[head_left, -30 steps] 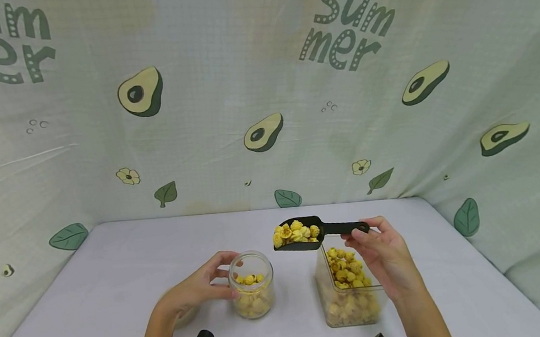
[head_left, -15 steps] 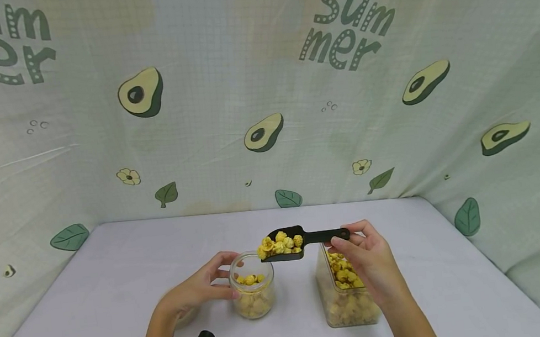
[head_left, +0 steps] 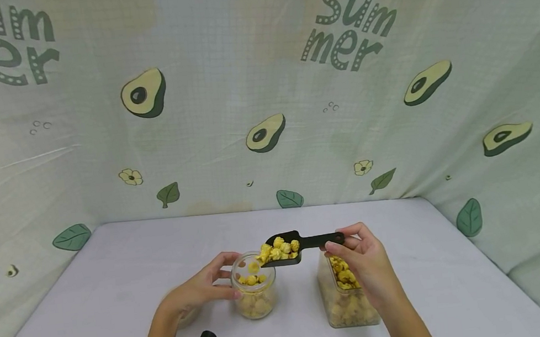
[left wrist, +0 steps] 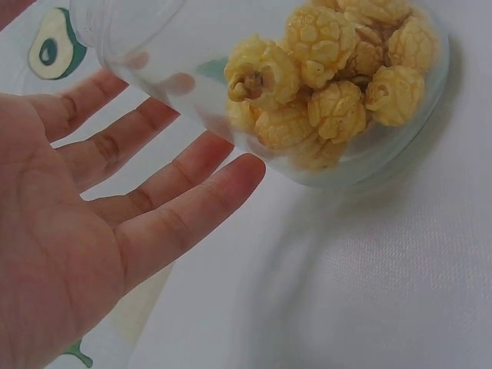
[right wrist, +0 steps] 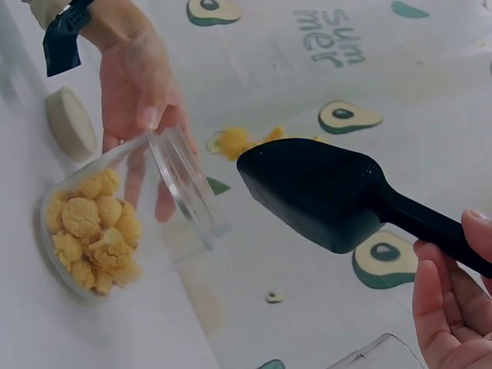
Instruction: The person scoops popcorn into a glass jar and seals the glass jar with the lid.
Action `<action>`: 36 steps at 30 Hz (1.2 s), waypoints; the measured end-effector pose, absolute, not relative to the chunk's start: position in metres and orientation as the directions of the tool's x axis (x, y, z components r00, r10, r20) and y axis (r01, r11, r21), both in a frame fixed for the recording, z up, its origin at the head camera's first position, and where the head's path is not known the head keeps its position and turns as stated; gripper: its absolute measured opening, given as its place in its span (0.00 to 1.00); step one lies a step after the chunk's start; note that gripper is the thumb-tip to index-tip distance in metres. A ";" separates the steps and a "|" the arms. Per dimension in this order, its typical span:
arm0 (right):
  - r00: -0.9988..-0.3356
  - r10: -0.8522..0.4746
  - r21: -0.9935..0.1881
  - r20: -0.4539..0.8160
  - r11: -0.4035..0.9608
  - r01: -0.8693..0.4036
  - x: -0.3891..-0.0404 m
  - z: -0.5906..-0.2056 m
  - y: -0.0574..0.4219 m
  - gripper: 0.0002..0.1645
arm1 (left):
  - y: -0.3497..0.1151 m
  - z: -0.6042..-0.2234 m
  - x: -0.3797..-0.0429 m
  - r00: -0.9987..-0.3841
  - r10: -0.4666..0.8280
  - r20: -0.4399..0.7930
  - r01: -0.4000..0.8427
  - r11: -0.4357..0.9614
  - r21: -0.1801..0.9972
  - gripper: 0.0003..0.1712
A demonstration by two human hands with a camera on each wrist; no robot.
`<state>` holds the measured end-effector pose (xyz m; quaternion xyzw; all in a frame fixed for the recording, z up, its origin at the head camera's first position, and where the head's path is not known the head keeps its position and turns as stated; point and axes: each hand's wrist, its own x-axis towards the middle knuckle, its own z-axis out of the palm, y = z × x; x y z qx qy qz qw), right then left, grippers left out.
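A clear glass jar (head_left: 257, 303) with several yellow popcorn pieces inside stands upright on the table. My left hand (head_left: 203, 287) steadies it from the left, thumb on the near side and fingers on the far side; in the left wrist view the fingertips (left wrist: 242, 171) meet the glass. In my right hand (head_left: 362, 255) is the handle of a black scoop (head_left: 284, 262), pinched between thumb and fingers. Heaped with popcorn (head_left: 279, 248), the scoop has its front lip over the jar's mouth. One piece shows at the jar's opening, just under the lip.
A clear square container (head_left: 333, 306) of popcorn stands right of the jar, partly behind my right forearm. A pale round lid (right wrist: 71, 124) lies beside my left wrist. The white table (head_left: 158, 242) ends at a curtain printed with avocados.
My right hand has carried the loaded scoop left and slightly down, from near the square container to the jar's mouth. Popcorn is now at the lip. My left hand keeps its place on the jar.
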<state>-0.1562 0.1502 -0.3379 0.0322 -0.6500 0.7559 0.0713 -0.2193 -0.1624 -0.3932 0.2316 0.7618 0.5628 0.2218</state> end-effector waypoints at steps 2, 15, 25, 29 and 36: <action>-0.989 0.069 -0.981 0.128 -0.137 -0.136 -0.156 -0.338 0.149 0.16 | -0.162 -0.393 -0.219 -0.793 0.603 -0.082 0.097 0.258 0.961 0.42; -0.985 0.076 -0.984 0.154 -0.074 -0.159 -0.155 -0.337 0.147 0.17 | -0.161 -0.393 -0.220 -0.796 0.600 -0.076 0.105 0.262 0.959 0.42; -0.976 0.072 -0.978 0.205 -0.030 -0.207 -0.152 -0.334 0.145 0.18 | -0.164 -0.392 -0.218 -0.799 0.598 -0.069 0.118 0.267 0.957 0.42; -0.966 0.065 -0.967 0.252 -0.030 -0.254 -0.147 -0.330 0.146 0.18 | -0.165 -0.391 -0.218 -0.801 0.594 -0.075 0.109 0.269 0.957 0.42; -0.916 0.096 -0.919 0.390 -0.014 -0.393 -0.139 -0.321 0.152 0.17 | -0.164 -0.395 -0.219 -0.799 0.597 -0.076 0.108 0.266 0.958 0.42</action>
